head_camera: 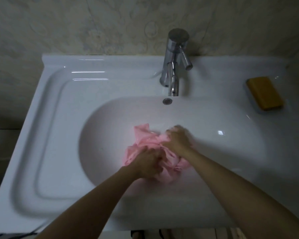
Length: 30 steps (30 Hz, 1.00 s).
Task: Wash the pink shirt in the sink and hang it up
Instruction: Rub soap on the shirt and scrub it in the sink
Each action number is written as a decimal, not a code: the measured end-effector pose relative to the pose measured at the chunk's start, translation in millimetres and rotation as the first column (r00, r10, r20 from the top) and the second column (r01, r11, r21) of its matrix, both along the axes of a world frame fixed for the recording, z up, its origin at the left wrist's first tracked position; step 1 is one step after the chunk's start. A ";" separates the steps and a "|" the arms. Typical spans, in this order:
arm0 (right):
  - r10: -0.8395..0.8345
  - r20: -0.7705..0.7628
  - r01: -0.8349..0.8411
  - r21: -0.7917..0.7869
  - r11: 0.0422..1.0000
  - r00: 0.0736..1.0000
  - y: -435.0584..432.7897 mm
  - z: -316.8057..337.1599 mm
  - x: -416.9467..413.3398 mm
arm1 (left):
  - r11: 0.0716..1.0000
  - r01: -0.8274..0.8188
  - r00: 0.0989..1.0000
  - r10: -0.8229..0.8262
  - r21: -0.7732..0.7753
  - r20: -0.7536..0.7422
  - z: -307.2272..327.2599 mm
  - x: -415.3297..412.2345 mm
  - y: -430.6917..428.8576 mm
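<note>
Two bare forearms reached in from the lower edge over the front lip of the white ceramic bench (47, 169) and met low in the sink (107, 128). The left hand (148, 163) lay nearest, its fingers (158, 158) curled down into the pink shirt (141, 141) and gripping a fold of it. Just beyond and to the right, touching the same bundle, the right hand (177, 142) bunched the cloth under curled fingers; motion blur softened its knuckles, yet the grasp on the fabric was plain. The shirt sat crumpled in a wet-looking heap at the bottom of the basin, between and beneath both hands, with one loose corner poking up toward the far left. Farther up the basin wall was a round metal overflow hole (167, 101). Directly behind it a chrome faucet (174, 66) stood upright on the bench, its spout pointing down over the basin and its lever angled to the right. Well off to the right, a yellow bar of soap (264, 93) rested in a pale soap dish (256, 108). A mottled beige wall (93, 23) rose behind everything.
</note>
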State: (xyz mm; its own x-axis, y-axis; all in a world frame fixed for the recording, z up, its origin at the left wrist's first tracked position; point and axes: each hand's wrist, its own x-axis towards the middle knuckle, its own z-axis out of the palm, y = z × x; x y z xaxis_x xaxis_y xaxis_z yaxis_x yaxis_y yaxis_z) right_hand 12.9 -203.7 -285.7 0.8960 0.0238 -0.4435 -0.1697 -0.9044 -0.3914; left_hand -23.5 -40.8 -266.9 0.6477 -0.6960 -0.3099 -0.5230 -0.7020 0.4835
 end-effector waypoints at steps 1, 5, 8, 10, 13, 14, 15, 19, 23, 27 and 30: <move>-0.030 0.041 0.026 0.103 0.994 0.999 -9.4 2.7 -0.8 | 0.988 -0.148 0.979 0.152 -0.040 0.138 -1.9 1.0 5.0; -0.423 0.220 0.362 0.272 0.892 0.879 -40.6 11.7 -20.3 | 0.901 -0.380 0.923 0.354 0.208 0.153 -12.0 -2.1 21.7; -0.599 0.107 0.605 -0.043 0.795 0.794 -49.0 23.1 -32.3 | 0.872 -0.335 0.938 0.346 0.356 0.037 -16.2 4.6 20.7; -0.656 -0.003 0.653 -0.092 0.751 0.754 -36.6 23.2 -33.6 | 0.883 -0.326 0.946 0.307 0.339 0.109 -18.4 5.2 13.4; -0.530 0.005 0.529 0.045 0.847 0.848 -10.5 8.0 -21.0 | 0.912 -0.260 0.962 0.273 0.316 0.002 -26.3 -2.8 -2.9; -0.508 0.015 0.502 0.128 0.855 0.861 -3.9 7.6 -13.6 | 0.919 -0.236 0.968 0.252 0.316 -0.012 -30.5 -5.4 -5.8; -0.465 0.046 0.450 0.185 0.874 0.884 2.4 9.5 -9.5 | 0.921 -0.217 0.972 0.233 0.324 -0.011 -34.2 -6.3 -6.8; -0.017 0.352 -0.049 0.179 0.983 0.936 45.4 21.0 -43.8 | 0.900 -0.300 0.947 0.320 0.317 -0.013 -40.1 -8.3 6.2; 0.181 0.330 -0.196 0.011 0.981 0.926 23.0 -2.3 -51.3 | 0.931 -0.104 0.994 0.106 0.351 0.015 -35.9 -17.6 16.3; -0.055 0.276 0.064 -0.024 0.998 0.960 10.1 -23.7 4.5 | 0.942 -0.035 0.999 0.033 0.334 0.011 -45.8 -5.1 26.1; -0.203 0.295 0.176 0.115 0.978 0.934 11.8 -14.9 -6.1 | 0.944 0.003 1.000 -0.008 0.329 0.014 -42.7 -3.6 26.1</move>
State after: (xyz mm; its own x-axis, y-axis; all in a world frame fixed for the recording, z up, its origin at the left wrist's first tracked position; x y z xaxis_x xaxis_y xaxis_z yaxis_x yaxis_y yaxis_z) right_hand 6.7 -191.9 -300.6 0.9790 -0.1341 -0.1535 -0.1958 -0.8280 -0.5254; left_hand -27.0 -14.7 -309.6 0.6505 -0.5609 -0.5122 -0.5331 -0.8174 0.2181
